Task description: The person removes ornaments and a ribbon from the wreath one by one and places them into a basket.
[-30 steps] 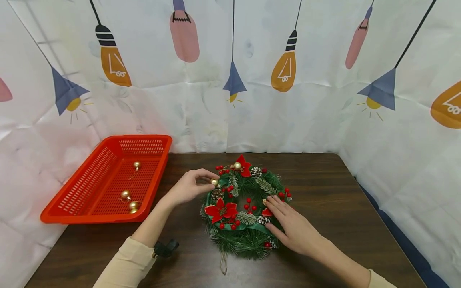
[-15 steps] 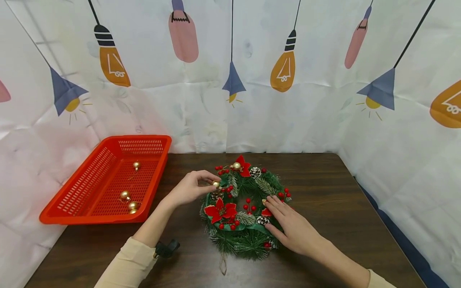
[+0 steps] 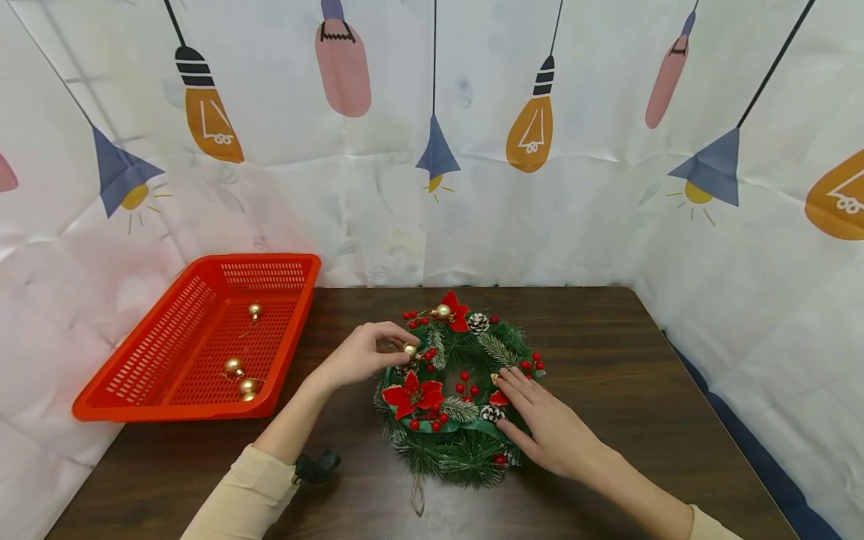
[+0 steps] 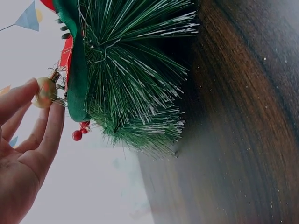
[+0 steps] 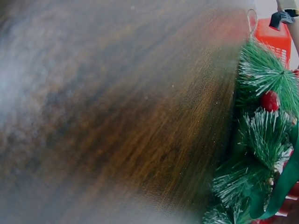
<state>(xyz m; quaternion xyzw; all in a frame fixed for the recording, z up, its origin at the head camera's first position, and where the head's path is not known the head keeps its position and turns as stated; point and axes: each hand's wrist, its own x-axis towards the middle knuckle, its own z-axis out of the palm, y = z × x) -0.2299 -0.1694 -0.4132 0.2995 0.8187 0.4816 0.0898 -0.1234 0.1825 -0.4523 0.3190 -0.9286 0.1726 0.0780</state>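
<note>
A green Christmas wreath [image 3: 466, 457] lies on the dark wooden table, dressed with red poinsettias [image 3: 413, 395], pine cones, red berries and a green ribbon [image 4: 77, 65]. At its left side my left hand [image 3: 367, 352] pinches a small gold bauble [image 4: 46, 92] between thumb and fingers. The bauble's cap points toward the wreath in the left wrist view. My right hand [image 3: 550, 424] rests on the wreath's right side with fingers extended, covering part of a red flower there. Another gold bauble [image 3: 442, 310] sits at the wreath's top beside a poinsettia.
A red plastic basket [image 3: 196, 411] stands at the left with several gold baubles [image 3: 234, 366] inside. A twine loop [image 3: 418, 496] sticks out from the wreath's near edge. A black strap device [image 3: 317, 466] is on my left wrist. Behind the table [image 3: 594, 330] hangs a printed curtain.
My left hand has shifted slightly right and down with the gold bauble, nearer the pine cone and berries on the wreath's left. My right hand has stayed in place.
</note>
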